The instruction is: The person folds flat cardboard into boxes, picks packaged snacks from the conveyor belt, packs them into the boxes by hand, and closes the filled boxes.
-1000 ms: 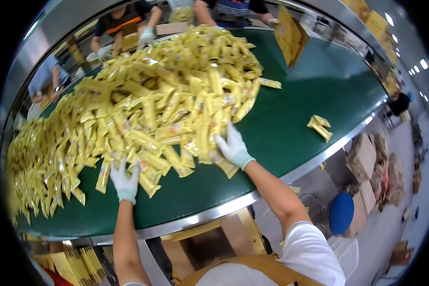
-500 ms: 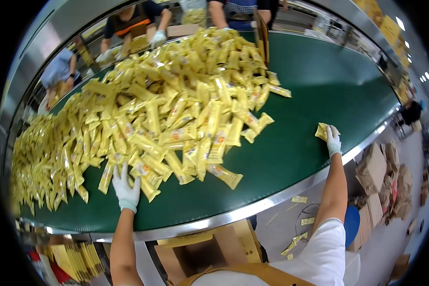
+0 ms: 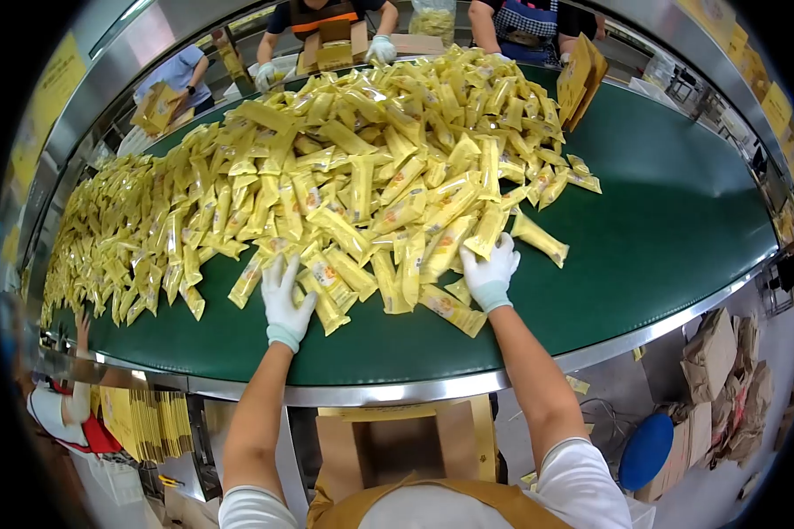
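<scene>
A large heap of yellow snack packets [image 3: 362, 176] covers the left and middle of the green conveyor belt [image 3: 662, 194]. My left hand [image 3: 286, 304], in a white glove, rests at the heap's near edge, fingers spread beside a few packets, holding none. Also gloved, my right hand [image 3: 491, 271] touches the heap's near right side, its thumb and fingers apart against packets. Some of its fingertips are hard to make out. One loose packet [image 3: 541, 240] lies just right of that hand, and another packet [image 3: 453, 309] lies below it, near my wrist.
An open cardboard box [image 3: 335, 450] stands below the belt's metal edge [image 3: 415, 385] in front of me. Across the belt, co-workers handle boxes, including a small carton [image 3: 333, 44]. Flat cartons [image 3: 146, 423] are stacked at lower left; a blue stool [image 3: 647, 451] stands right.
My right hand has swung left from the belt's right side to the heap; the packet it held there is no longer distinguishable. My left hand stays at the heap's edge. The view has shifted.
</scene>
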Demonstrator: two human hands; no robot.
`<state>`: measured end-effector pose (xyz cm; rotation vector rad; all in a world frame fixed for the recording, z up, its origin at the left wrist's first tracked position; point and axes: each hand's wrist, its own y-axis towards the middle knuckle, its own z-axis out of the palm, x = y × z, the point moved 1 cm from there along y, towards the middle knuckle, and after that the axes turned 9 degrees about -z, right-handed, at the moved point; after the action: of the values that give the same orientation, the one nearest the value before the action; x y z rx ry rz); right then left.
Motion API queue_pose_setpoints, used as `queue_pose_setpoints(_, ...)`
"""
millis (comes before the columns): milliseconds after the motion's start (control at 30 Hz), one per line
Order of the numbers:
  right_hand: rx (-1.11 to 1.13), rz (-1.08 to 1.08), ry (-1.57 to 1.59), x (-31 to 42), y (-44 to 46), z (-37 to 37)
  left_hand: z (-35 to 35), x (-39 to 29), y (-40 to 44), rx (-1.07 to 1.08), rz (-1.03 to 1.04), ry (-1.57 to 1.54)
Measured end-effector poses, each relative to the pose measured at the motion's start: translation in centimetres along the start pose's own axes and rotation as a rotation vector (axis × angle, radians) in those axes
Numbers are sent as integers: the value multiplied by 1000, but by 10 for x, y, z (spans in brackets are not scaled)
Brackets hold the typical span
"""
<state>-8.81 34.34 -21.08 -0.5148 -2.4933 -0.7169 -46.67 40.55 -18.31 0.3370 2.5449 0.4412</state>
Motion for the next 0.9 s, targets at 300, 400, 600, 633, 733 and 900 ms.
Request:
queue_pose_setpoints(300, 481, -175, 26, 122, -61, 4, 4, 8, -3, -74, -38, -131)
queue_pose_setpoints(400, 870, -90, -41, 129, -38, -28, -1, 9, -18, -114, -155, -124)
queue_pose_setpoints(600, 575, -348, 912, 199, -71, -205, -10, 25, -51, -287, -224, -291)
queue_pose_setpoints(633, 533, -286, 1304, 215, -87, -231, -12, 22, -50, -281, -255, -288)
queue_pose_setpoints(733, 388, -397, 2072, 258, -135, -265, -12, 19, -47, -273, -221, -208)
queue_pose_setpoints(900, 593, -1028, 2294, 290, -140, -292, -8, 22, -47, -275, -260, -286)
